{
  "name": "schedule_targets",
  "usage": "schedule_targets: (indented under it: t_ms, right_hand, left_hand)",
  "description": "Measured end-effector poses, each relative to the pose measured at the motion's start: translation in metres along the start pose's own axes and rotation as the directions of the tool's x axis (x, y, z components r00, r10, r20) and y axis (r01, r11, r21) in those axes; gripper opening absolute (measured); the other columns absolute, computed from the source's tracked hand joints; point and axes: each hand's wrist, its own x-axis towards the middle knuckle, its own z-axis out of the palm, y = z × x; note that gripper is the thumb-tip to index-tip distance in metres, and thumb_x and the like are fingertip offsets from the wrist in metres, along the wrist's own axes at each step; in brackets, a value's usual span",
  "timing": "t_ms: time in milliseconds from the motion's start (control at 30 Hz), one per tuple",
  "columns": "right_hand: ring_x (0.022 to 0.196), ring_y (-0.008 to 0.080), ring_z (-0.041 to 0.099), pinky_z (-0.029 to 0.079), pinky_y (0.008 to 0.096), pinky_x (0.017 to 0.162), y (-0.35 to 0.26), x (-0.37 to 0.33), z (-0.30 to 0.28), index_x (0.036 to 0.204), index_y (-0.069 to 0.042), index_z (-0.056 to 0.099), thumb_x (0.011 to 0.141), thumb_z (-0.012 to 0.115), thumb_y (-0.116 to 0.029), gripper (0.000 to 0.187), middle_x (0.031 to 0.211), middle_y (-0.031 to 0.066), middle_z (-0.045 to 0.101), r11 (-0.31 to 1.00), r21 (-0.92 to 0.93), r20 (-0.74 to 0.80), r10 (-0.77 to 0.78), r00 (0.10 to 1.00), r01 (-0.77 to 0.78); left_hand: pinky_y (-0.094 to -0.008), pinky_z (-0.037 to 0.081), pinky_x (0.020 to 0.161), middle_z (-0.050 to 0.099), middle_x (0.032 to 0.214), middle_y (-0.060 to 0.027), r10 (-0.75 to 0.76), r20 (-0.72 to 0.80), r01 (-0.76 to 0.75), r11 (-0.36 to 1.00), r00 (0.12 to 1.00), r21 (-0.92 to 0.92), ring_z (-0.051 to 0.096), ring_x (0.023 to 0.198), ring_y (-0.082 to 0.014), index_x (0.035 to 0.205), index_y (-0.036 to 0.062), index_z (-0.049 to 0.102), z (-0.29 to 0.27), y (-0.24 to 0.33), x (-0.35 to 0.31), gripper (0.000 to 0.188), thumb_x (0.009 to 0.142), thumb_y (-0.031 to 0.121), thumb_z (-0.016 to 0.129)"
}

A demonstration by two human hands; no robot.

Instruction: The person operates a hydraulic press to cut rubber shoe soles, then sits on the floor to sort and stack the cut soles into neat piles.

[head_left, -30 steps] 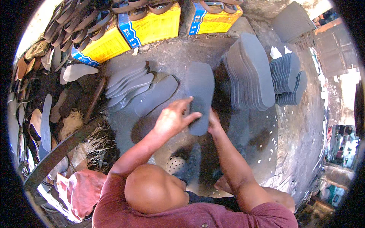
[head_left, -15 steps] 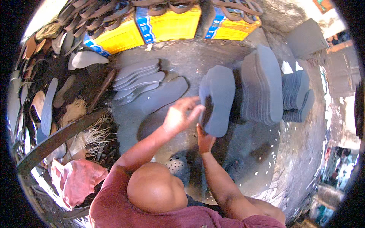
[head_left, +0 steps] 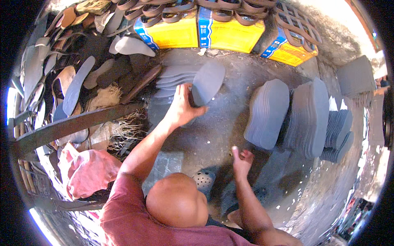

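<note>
My left hand (head_left: 182, 106) is closed round the near end of a flat grey shoe sole (head_left: 210, 82), holding it tilted up from the ground. Behind that sole lies a fanned pile of similar grey soles (head_left: 174, 78). My right hand (head_left: 243, 160) hangs apart from everything, thumb raised and fingers loosely curled, with nothing visible in it. Just beyond it stands a neat stack of grey soles (head_left: 269, 115), its top sole facing up. A taller stack (head_left: 308, 119) is beside that one on the right.
Smaller stacks of dark soles (head_left: 340, 131) sit farther right. Yellow and blue boxes (head_left: 232, 35) line the back, with brown sandal uppers (head_left: 176, 14) on top. On the left are a wooden bar (head_left: 78, 123), a pink cloth (head_left: 88, 170) and heaped scraps. A perforated clog (head_left: 203, 179) shows below.
My left hand has moved left from the nearer stack and now holds a sole by the fanned pile. My right hand has let go of that stack's near end. The view has shifted.
</note>
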Motion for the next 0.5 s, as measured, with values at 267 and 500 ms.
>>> schedule_targets:
  t_ms: [267, 500]
  right_hand:
    - [0.109, 0.0201, 0.059, 0.048, 0.0365, 0.098, -0.153, 0.004, 0.023, 0.134, 0.0, 0.051, 0.095, 0.074, -0.014, 0.047, 0.122, 0.0129, 0.063, 0.87, 0.355, 0.275, -0.446, 0.851, 0.341]
    - [0.114, 0.0285, 0.061, 0.046, 0.0391, 0.103, -0.105, -0.011, -0.003, 0.132, 0.005, 0.054, 0.098, 0.071, -0.027, 0.05, 0.124, 0.0198, 0.066, 0.873, 0.262, 0.226, -0.469, 0.854, 0.41]
  left_hand:
    - [-0.0445, 0.049, 0.103, 0.063, 0.121, -0.0196, -0.004, 0.025, 0.008, 0.988, 1.0, -0.157, 0.06, 0.118, -0.034, 0.13, -0.0014, 0.059, 0.03, 0.002, 0.01, 0.076, 0.08, 0.046, 0.09]
    - [-0.0797, 0.022, 0.115, 0.014, 0.174, -0.0128, -0.088, 0.41, -0.297, 0.557, 0.908, 0.775, 0.016, 0.159, -0.0391, 0.168, 0.0285, -0.003, -0.023, -0.091, 0.071, 0.163, 0.044, 0.054, 0.1]
